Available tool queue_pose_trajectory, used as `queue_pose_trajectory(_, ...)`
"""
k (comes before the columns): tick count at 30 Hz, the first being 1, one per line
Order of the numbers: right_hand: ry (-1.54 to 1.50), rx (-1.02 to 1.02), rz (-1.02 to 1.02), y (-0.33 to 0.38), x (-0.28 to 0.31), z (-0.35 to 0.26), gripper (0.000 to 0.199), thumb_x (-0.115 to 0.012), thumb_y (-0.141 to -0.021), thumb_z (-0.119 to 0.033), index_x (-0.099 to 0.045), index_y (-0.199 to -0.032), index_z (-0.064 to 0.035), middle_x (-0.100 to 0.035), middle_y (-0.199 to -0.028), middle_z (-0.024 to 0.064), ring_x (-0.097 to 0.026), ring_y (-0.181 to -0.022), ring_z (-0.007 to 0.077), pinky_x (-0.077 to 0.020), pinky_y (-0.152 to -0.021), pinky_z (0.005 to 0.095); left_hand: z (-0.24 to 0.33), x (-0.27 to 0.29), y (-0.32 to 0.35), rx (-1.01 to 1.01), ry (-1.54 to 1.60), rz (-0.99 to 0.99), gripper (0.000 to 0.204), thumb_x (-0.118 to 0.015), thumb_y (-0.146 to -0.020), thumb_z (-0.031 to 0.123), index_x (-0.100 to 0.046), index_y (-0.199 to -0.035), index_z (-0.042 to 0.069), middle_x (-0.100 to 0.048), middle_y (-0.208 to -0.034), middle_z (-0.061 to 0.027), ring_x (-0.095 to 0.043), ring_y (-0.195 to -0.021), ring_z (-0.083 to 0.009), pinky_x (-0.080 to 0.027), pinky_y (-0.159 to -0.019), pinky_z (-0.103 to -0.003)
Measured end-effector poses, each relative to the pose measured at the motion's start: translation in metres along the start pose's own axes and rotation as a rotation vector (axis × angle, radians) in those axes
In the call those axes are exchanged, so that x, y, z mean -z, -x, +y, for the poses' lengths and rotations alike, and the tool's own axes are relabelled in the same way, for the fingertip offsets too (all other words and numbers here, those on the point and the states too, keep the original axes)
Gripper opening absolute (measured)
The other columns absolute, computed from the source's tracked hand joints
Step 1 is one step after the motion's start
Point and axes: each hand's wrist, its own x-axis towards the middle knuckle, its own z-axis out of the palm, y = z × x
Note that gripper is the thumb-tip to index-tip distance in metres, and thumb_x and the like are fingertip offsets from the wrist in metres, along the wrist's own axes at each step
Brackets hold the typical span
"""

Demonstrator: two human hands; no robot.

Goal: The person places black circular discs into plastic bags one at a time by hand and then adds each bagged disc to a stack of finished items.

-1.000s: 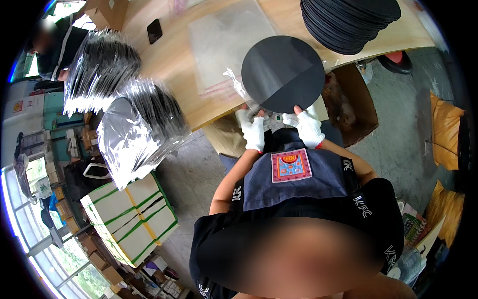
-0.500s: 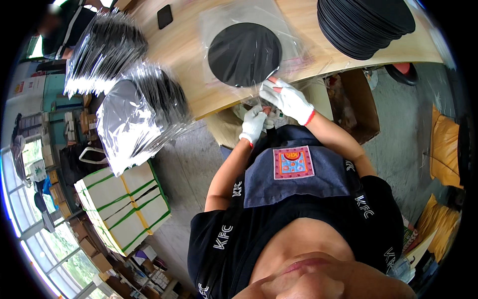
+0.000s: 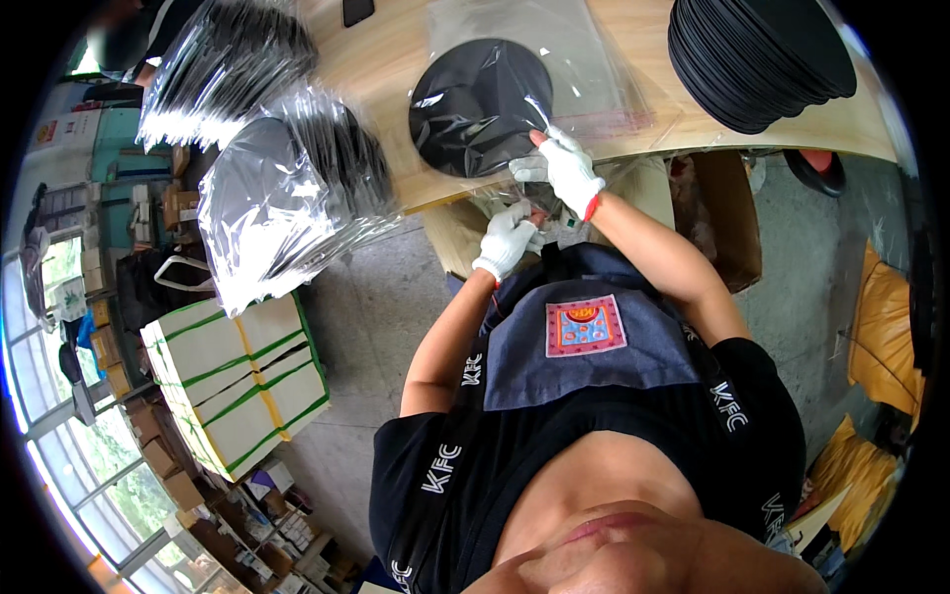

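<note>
A flat black disc (image 3: 480, 84) lies inside a clear plastic bag (image 3: 584, 74) at the front edge of the table. My right hand (image 3: 569, 173), in a white glove with bare fingertips, pinches the bag's film by the disc's near right edge. Creases run through the film from there. Just below the table edge, in front of my apron, my left hand (image 3: 507, 241) wears a similar glove. Its fingers are curled closed around the near end of the bag's film, partly hidden from view.
Bagged black discs (image 3: 262, 183) stand piled at the left of the wooden table (image 3: 371, 79). Loose black discs (image 3: 757, 64) are stacked at the right. A strapped white carton (image 3: 237, 381) stands on the floor at left; an open cardboard box (image 3: 732, 218) sits under the table.
My right hand has moved slightly left and up, drawing the film over the disc, which now shows more creases. My left hand stays closed near the table edge. The whole view has shifted a little.
</note>
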Motion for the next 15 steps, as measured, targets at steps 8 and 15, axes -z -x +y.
queue_pose_trajectory(8, 0.678, -0.43, -0.47, 0.042, 0.014, -0.037, 0.04, -0.053, -0.094, -0.022, -0.049, -0.129, -0.003, -0.065, -0.107, 0.0143, -0.067, -0.078, 0.0205, -0.0567, -0.065, 0.0325, -0.027, 0.012, -0.007, 0.029, 0.332, 0.214, 0.027, -0.045, -0.089, 0.005, -0.055, -0.113, -0.003, -0.065, -0.094, -0.0116, -0.065, -0.067, -0.0185, -0.057, -0.057, -0.029)
queue_pose_trajectory(15, 1.734, 0.976, -0.442, 0.003, 0.013, -0.078, 0.041, -0.065, -0.08, -0.026, -0.058, -0.12, -0.019, -0.059, -0.116, 0.0085, -0.057, -0.102, 0.0243, -0.0465, -0.087, 0.0381, -0.017, 0.024, 0.01, 0.038, 0.247, 0.29, 0.028, -0.049, -0.093, 0.013, -0.055, -0.118, 0.0, -0.065, -0.105, -0.0094, -0.064, -0.068, -0.017, -0.055, -0.06, -0.027)
